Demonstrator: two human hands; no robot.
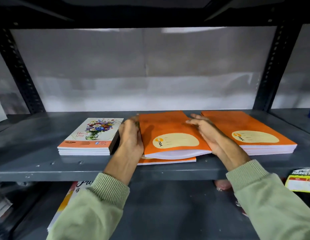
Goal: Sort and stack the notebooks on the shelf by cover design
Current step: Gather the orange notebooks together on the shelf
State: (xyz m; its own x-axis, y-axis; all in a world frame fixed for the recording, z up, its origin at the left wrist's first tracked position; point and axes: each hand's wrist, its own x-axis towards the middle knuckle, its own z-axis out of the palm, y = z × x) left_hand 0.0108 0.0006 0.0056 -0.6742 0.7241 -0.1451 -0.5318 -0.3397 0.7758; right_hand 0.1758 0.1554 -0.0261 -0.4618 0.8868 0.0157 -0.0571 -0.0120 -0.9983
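While both hands grip the middle orange notebook [169, 134] by its side edges, left hand [131, 137] curled on its left edge and right hand [207, 131] on its right, I see it raised above another orange one [168, 161] on the grey shelf [47, 168]. Flower-cover notebooks [92, 135] are stacked left, an orange stack [247, 130] right.

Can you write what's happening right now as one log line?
left hand: holding orange notebooks | right hand: same batch | lifted above one orange notebook | floral stack left | orange stack right
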